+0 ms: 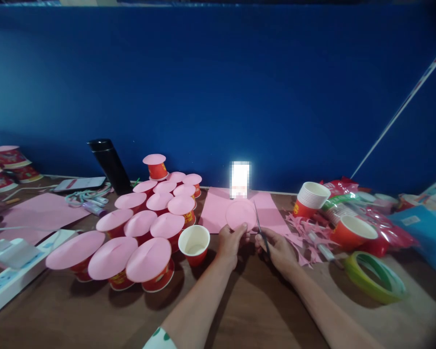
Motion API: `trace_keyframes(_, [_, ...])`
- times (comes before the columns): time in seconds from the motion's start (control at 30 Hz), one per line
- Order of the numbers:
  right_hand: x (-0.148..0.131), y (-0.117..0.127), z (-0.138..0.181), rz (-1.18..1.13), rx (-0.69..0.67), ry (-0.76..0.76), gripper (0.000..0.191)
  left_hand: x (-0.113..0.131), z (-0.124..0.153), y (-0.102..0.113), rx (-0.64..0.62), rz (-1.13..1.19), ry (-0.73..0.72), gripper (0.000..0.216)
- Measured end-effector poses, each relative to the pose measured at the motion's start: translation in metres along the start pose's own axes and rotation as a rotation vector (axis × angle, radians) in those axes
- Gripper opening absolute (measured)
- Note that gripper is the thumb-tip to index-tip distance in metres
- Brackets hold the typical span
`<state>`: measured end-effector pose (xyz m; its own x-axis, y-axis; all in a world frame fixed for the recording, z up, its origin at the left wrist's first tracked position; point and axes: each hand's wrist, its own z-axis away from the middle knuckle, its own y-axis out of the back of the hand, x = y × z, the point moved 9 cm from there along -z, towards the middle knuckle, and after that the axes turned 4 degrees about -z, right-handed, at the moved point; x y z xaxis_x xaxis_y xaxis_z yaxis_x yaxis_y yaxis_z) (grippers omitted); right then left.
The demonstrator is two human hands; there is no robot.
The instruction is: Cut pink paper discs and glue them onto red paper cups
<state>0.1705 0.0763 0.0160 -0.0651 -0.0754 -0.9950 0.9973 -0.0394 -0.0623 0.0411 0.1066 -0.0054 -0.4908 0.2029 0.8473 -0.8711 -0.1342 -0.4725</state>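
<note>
Between the thumb and fingers of my left hand is a round pink paper disc, held up by its lower edge. My right hand grips a pair of scissors, whose blades point up along the disc's right edge. Behind both hands lies a pink paper sheet on the table. Just left of my left hand stands an uncovered red paper cup, with its pale inside showing. Farther left are several red cups topped with pink paper discs.
Pink paper scraps, stacked cups, a lone cup and a green-yellow tape roll are to the right. Leftward are a black bottle, a white power strip and more pink paper. A blue panel stands behind.
</note>
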Motion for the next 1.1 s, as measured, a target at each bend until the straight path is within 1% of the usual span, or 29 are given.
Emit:
trace_keyframes(0.23, [-0.004, 0.001, 0.001, 0.046, 0.004, 0.019, 0.062, 0.0, -0.001, 0.0, 0.01, 0.007, 0.006, 0.031])
trace_keyframes(0.67, [-0.002, 0.001, 0.0, 0.045, -0.003, 0.009, 0.068, 0.001, 0.001, 0.001, 0.023, 0.014, 0.003, 0.032])
trace_keyframes(0.8, [0.0, 0.002, 0.0, 0.033, 0.004, 0.003, 0.066, 0.0, -0.001, 0.001, 0.015, 0.018, -0.004, 0.032])
trace_keyframes(1.0, [0.004, 0.003, -0.003, 0.026, -0.008, 0.008, 0.064, 0.001, -0.001, 0.002, 0.038, 0.012, 0.013, 0.031])
trace_keyframes(1.1, [0.006, 0.003, -0.004, 0.007, -0.009, 0.009, 0.064, 0.003, 0.0, 0.001, 0.032, 0.012, -0.003, 0.03])
